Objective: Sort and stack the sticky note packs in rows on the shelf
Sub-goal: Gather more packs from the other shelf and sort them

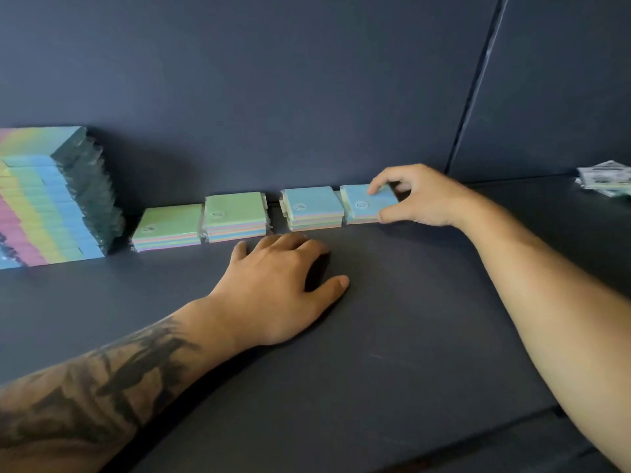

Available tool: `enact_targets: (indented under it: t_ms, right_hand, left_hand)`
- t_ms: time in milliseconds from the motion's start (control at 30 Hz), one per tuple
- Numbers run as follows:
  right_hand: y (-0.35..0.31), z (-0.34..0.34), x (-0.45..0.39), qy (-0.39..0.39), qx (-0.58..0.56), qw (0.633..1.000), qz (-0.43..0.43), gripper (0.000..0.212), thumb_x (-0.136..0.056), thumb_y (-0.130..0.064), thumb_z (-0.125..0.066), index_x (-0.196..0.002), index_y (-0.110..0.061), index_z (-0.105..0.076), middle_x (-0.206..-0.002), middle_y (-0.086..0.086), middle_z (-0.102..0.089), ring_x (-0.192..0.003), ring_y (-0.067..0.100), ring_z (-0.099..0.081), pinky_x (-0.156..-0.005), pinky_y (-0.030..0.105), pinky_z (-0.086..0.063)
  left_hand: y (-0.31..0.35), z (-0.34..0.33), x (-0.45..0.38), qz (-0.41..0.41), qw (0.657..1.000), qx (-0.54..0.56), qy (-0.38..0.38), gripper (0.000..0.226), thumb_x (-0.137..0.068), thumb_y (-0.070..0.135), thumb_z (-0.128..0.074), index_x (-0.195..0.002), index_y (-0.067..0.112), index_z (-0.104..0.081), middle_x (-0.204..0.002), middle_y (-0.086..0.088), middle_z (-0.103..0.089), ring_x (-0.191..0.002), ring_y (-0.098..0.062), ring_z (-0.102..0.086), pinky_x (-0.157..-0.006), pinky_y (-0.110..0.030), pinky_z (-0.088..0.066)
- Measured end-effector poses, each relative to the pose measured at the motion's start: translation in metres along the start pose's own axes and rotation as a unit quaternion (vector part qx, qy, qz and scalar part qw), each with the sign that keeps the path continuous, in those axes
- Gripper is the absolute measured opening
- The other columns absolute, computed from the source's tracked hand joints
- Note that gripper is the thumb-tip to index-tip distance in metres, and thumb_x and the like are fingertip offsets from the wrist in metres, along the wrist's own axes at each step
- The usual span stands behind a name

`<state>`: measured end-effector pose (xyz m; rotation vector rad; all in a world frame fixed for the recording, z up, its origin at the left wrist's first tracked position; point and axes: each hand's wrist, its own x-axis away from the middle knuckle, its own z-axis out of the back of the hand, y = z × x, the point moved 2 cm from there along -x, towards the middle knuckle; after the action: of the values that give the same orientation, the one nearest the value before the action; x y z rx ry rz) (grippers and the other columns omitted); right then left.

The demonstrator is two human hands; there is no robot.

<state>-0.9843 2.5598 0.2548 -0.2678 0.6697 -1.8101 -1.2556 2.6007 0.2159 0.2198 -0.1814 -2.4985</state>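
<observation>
Right hand: right hand is out at the far right end of the row, fingers curled over the top of the rightmost blue-topped pack, thumb against its near right corner, so it pinches that pack.
Left hand: left hand lies palm down on the shelf, fingers bent and loosely spread, thumb stuck out to the right, holding nothing; its knuckles sit just in front of the gap between the two middle stacks.
Left forearm: tattooed, coming in from the lower left corner.
Right forearm: bare, running in from the lower right edge.
Row of packs: four low stacks stand side by side against the back wall.
Stack one: green-topped stack at the left end, the lowest of the green pair.
Stack two: taller green-topped stack right beside it, with a small round sticker on top.
Stack three: blue-topped stack, set a little apart from the green ones, also with a sticker.
Stack four: the gripped pack tops this one, just beside stack three.
Pack colours: each shows pastel layers along its front edge, pink, blue, green, yellow.
Big pile: far left, a stepped bank of striped pastel packs in clear wrap, rising toward the wall.
Far right: loose wrapped bundle lying on the shelf, well apart from the row, partly cut off by the picture edge.
Shelf: dark blue-grey, matt.
</observation>
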Motion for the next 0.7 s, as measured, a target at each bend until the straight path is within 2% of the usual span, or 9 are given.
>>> enact_targets:
  t_ms: [133, 367, 600, 700]
  right_hand:
    - [-0.001, -0.007, -0.006, -0.005, -0.025, 1.0, 0.004, 0.034, -0.078, -0.021, -0.077, -0.102, -0.044, -0.074, -0.124, -0.02, -0.066, -0.122, 0.016, -0.064, -0.108, 0.036, -0.046]
    - [-0.003, -0.011, -0.005, -0.003, -0.021, 1.0, 0.007, 0.035, -0.08, -0.023, -0.077, -0.106, -0.046, -0.073, -0.129, -0.016, -0.064, -0.122, 0.014, -0.062, -0.108, 0.033, -0.044]
    - [-0.003, -0.015, -0.005, 0.002, -0.021, 1.0, 0.005, 0.036, -0.082, -0.024, -0.075, -0.112, -0.044, -0.07, -0.133, -0.012, -0.063, -0.125, 0.021, -0.06, -0.106, 0.038, -0.045]
    - [-0.004, -0.016, -0.002, 0.01, -0.026, 1.0, 0.002, 0.038, -0.084, -0.023, -0.075, -0.116, -0.044, -0.07, -0.142, -0.015, -0.053, -0.127, 0.016, -0.055, -0.1, 0.029, -0.045]
  left_hand:
    - [0.0, 0.0, 0.001, 0.001, 1.0, 0.008, 0.004, 0.072, -0.083, 0.082, -0.021, -0.141, 0.045, -0.045, -0.149, 0.02, -0.045, -0.139, -0.015, -0.039, -0.117, -0.05, -0.03]
    - [0.0, -0.001, -0.001, -0.001, 1.0, 0.001, 0.008, 0.063, -0.092, 0.081, -0.029, -0.14, 0.044, -0.045, -0.148, 0.019, -0.045, -0.139, -0.015, -0.04, -0.116, -0.05, -0.031]
    - [-0.001, 0.0, 0.0, -0.001, 1.0, 0.002, 0.006, 0.062, -0.092, 0.079, -0.031, -0.141, 0.045, -0.045, -0.15, 0.019, -0.044, -0.141, -0.014, -0.038, -0.117, -0.05, -0.03]
    - [0.0, 0.001, 0.001, -0.001, 1.0, 0.004, 0.004, 0.062, -0.092, 0.08, -0.032, -0.142, 0.044, -0.045, -0.15, 0.019, -0.044, -0.141, -0.014, -0.037, -0.117, -0.051, -0.029]
